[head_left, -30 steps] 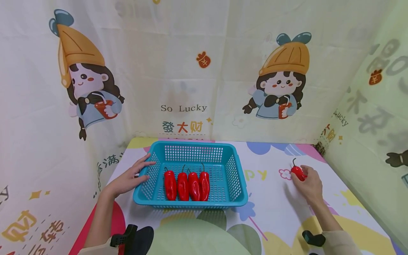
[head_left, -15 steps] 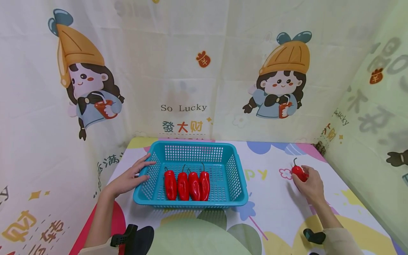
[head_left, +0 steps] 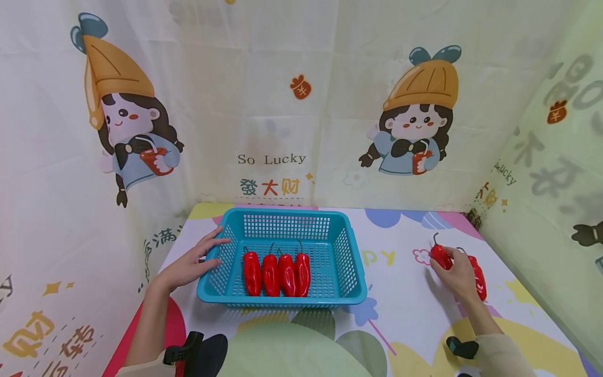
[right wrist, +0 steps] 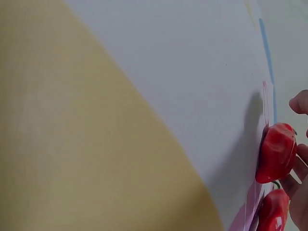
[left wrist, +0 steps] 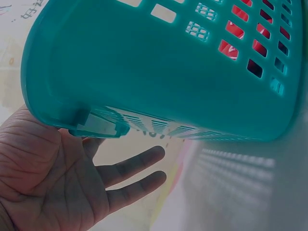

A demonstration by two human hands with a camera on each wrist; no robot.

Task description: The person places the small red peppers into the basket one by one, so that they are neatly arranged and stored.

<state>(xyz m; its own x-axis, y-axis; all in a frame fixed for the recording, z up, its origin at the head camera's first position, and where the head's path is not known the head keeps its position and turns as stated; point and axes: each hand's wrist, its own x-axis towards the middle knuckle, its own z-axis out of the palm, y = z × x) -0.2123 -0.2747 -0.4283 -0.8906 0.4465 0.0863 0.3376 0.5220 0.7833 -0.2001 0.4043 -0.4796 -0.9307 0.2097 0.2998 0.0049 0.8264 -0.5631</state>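
My left hand rests on the left rim of the teal basket, fingertips over the edge; in the left wrist view two fingers of this hand extend straight outside the basket wall. Several red peppers lie side by side inside. Over at the right, my right hand pinches a red pepper between thumb and fingers, its stem pointing up. In the right wrist view the hand is partly cut off, beside a red pepper and another below.
More red peppers lie on the patterned tabletop, just right of my right hand and partly hidden by it. Printed cloth walls rise behind the table and on both sides.
My right hand has shifted slightly left with the pepper in its grip, and red peppers behind it have come into view. The left hand and the basket stay where they were.
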